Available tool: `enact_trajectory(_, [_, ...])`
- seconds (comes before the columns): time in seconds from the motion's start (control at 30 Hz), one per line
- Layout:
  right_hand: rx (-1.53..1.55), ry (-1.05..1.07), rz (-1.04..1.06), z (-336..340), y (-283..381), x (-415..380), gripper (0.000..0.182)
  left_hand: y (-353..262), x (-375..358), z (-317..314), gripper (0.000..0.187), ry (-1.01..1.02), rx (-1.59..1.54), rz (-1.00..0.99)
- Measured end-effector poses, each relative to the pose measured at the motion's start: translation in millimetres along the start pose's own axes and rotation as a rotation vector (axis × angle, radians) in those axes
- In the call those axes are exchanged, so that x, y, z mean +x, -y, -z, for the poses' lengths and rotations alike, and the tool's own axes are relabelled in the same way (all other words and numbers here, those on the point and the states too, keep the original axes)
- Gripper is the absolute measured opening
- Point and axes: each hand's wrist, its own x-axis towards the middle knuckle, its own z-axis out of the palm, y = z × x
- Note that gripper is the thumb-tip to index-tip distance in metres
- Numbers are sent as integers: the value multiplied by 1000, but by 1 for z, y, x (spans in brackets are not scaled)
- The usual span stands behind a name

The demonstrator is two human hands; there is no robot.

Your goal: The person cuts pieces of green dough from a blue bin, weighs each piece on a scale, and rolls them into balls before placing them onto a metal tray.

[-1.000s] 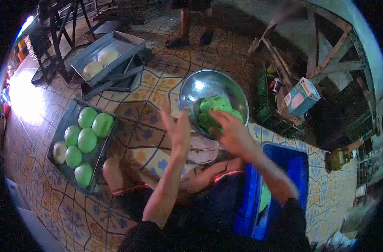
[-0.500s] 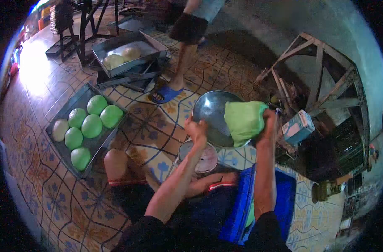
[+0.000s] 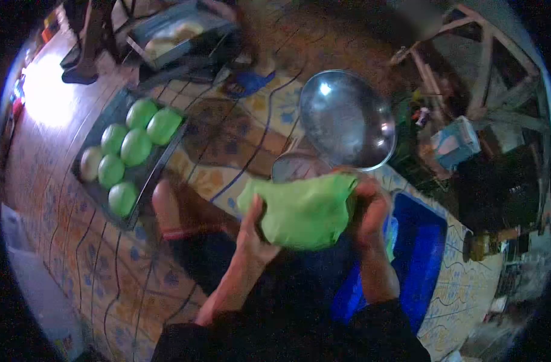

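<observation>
A soft sheet-like lump of green dough (image 3: 302, 214) hangs between my two hands above my lap. My left hand (image 3: 255, 232) is closed on its left side, thumb in front and the other fingers hidden behind it. At the right edge, my right hand (image 3: 370, 208) pinches a gathered corner. Just beyond the dough, a shiny metal bowl (image 3: 345, 120) leans tilted, nothing visible in it. A round pale container (image 3: 287, 166) beneath the bowl is partly covered by the dough.
On the left a metal tray (image 3: 159, 161) holds several green dough balls and a paler one. Another tray (image 3: 166, 51) with pale lumps stands farther back. Close on my right is a blue crate (image 3: 429, 241). A carton (image 3: 455, 142) and wooden frame (image 3: 483, 72) stand beyond.
The green dough has come out of the bowl and toward my lap. My left hand has left the bowl's rim and taken hold of the dough. The person's leg behind is blurred or gone.
</observation>
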Motion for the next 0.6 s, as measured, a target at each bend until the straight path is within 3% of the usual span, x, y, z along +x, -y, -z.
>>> enact_trajectory(0.03, [90,-5,-3,14,-16,6,48,-11,-4,-1,52,93,58,-92])
enact_trajectory(0.1, [-403,-161,-10,42,-86,-13,46,-13,2,25,53,47,296,-205])
enact_trajectory(0.13, [-407,-150,-12,59,-124,-6,46,-12,3,31,53,44,290,-215])
enact_trajectory(0.2, [-123,-463,-158,62,-176,3,40,-8,4,46,62,-63,973,-226])
enact_trajectory(0.23, [-114,-481,-168,59,-175,0,40,-17,10,62,62,-66,981,-205])
enact_trajectory(0.3, [-4,-525,-182,-7,-92,10,44,-44,31,92,74,254,469,-340])
enact_trajectory(0.33, [25,-534,-239,-35,-77,5,37,-45,28,86,74,255,483,-324])
enact_trajectory(0.37, [41,-548,-233,-29,-92,0,37,-46,26,75,77,167,350,-259])
enact_trajectory(0.4, [49,-390,-189,-13,-123,-7,37,-46,24,69,81,72,207,-210])
enact_trajectory(0.43, [55,-221,-146,5,-157,-5,37,-44,24,80,76,258,-5,-91])
enact_trajectory(0.47, [-759,-197,47,20,-193,2,44,-38,29,101,71,311,-83,-93])
enact_trajectory(0.5, [-130,-58,73,13,-149,9,48,-30,30,116,68,361,-166,-106])
enact_trajectory(0.53, [-351,-15,75,37,-139,7,48,-23,24,108,68,352,-174,-132])
enact_trajectory(0.57, [-576,31,91,54,-135,9,48,-14,20,90,63,88,53,-192])
enact_trajectory(0.6, [-588,56,90,63,-160,1,48,-8,20,80,58,-178,268,-240])
